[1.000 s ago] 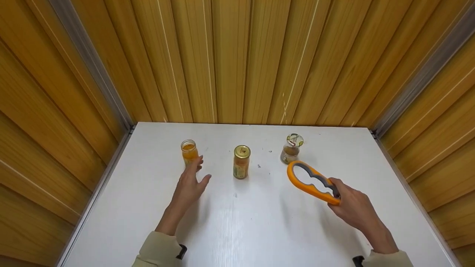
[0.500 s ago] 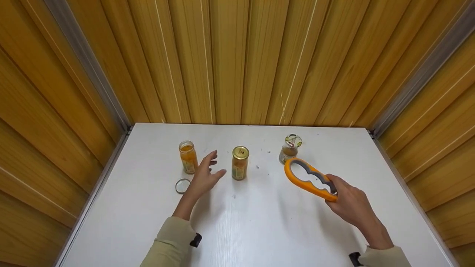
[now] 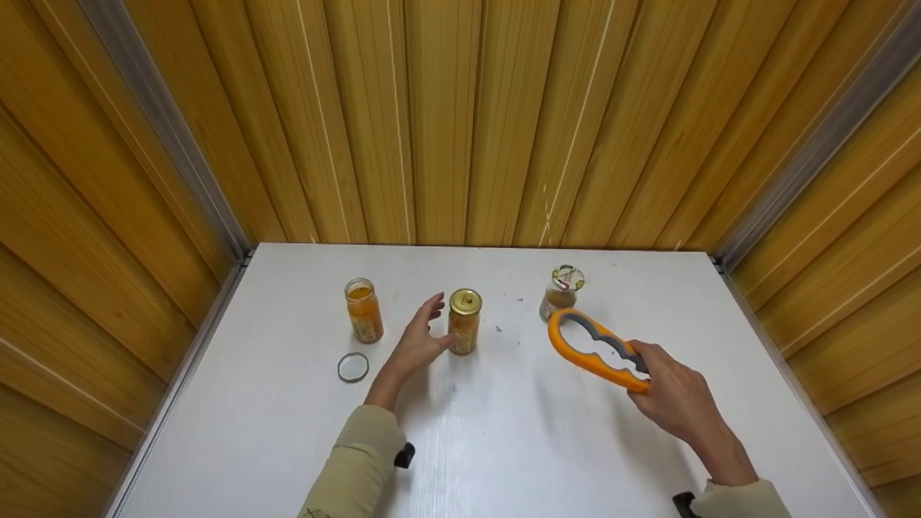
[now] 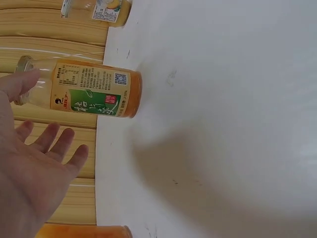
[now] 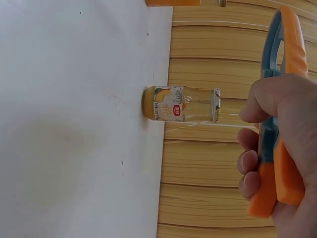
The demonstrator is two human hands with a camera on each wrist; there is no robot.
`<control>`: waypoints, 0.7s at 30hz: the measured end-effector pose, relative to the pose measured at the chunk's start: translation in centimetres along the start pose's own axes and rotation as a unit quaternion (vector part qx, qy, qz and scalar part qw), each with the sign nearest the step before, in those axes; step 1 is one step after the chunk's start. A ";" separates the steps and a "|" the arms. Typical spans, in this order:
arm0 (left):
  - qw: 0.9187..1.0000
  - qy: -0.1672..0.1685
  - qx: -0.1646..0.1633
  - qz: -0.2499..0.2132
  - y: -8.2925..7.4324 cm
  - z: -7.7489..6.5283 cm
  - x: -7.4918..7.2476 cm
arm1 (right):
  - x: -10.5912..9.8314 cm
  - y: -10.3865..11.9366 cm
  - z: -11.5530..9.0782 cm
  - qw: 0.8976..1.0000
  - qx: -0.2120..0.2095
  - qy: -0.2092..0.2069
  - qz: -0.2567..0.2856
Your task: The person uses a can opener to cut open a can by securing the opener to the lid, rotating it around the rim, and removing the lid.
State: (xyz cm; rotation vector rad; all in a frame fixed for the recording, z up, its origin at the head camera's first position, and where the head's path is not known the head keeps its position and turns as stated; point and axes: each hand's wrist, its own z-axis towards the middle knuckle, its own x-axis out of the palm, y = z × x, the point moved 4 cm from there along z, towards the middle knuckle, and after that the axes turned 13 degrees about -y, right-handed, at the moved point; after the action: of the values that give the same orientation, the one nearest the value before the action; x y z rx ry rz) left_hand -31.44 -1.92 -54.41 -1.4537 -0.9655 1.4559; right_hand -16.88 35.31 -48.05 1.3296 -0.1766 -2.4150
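Observation:
My left hand (image 3: 417,345) reaches beside the middle jar (image 3: 464,331), its fingers spread and thumb overlapping the jar's side. This jar stands upright with a gold lid, orange contents and a green label (image 4: 94,101). In the left wrist view the thumb lies over the jar's neck and the other fingers are loosely extended; contact is unclear. My right hand (image 3: 676,396) grips an orange and grey jar opener (image 3: 596,367) by its handle end, raised above the table. Behind the opener's loop, a smaller jar (image 3: 558,302) with a patterned lid stands upright.
At the left stands an open jar (image 3: 365,316) of orange contents. Its loose lid (image 3: 352,367) lies in front of it on the white table (image 3: 245,432). Wood-patterned panels (image 3: 446,122) enclose the back and sides. Small dark specks dot the tabletop.
My left hand has moved right, from the open jar to the middle jar, uncovering the loose lid. My right hand with the jar opener has barely moved.

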 end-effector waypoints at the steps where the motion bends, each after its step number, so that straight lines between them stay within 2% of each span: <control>1: 1.000 -0.001 -0.002 -0.002 0.0 0.1 0.2 | 0.0 0.0 0.0 1.000 0.002 0.002 -0.001; 13: 0.999 -0.001 -0.018 -0.030 0.6 1.1 2.0 | 0.3 0.0 -0.1 0.999 0.017 0.029 -0.004; 21: 0.999 -0.005 0.003 -0.048 0.1 1.6 3.2 | 0.4 0.2 0.1 1.000 0.004 0.019 -0.015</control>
State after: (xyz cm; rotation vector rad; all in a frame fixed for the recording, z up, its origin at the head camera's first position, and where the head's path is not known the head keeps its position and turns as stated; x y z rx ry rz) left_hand -32.98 1.14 -55.58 -1.3785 -1.0222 1.3976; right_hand -17.13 35.02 -48.20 1.3906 -0.1565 -2.4129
